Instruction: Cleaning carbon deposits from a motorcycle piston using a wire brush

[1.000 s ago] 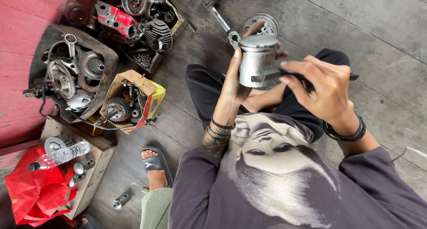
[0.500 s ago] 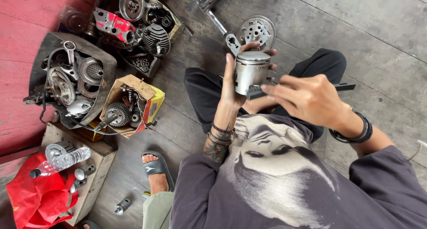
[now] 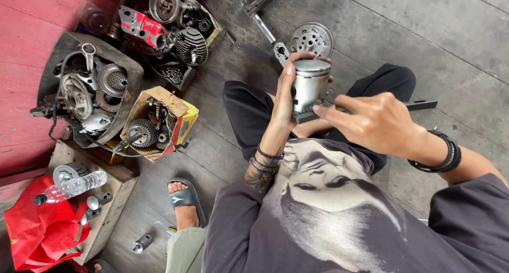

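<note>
My left hand (image 3: 284, 95) grips a shiny metal piston (image 3: 311, 83) upright above my crossed legs, thumb behind and fingers around its side. My right hand (image 3: 379, 123) lies just right of and below the piston, fingers stretched toward it, resting over a dark flat file (image 3: 423, 104). The file's ridged end sits under the piston's lower edge, and its other end sticks out to the right past my knee. Black bands circle both wrists.
A round drilled metal disc (image 3: 311, 38) and a metal rod (image 3: 263, 28) lie on the floor ahead. To the left sit a cardboard box of gears (image 3: 155, 125), a dark tray of engine parts (image 3: 87, 90), a wooden crate (image 3: 114, 201), a plastic bottle (image 3: 74, 185), a red bag (image 3: 34, 233). Another person's sandalled foot (image 3: 185, 204) is nearby.
My right hand has dropped from the piston's side to below and right of it, with its fingers now stretched out. The piston has come slightly lower in my left hand.
</note>
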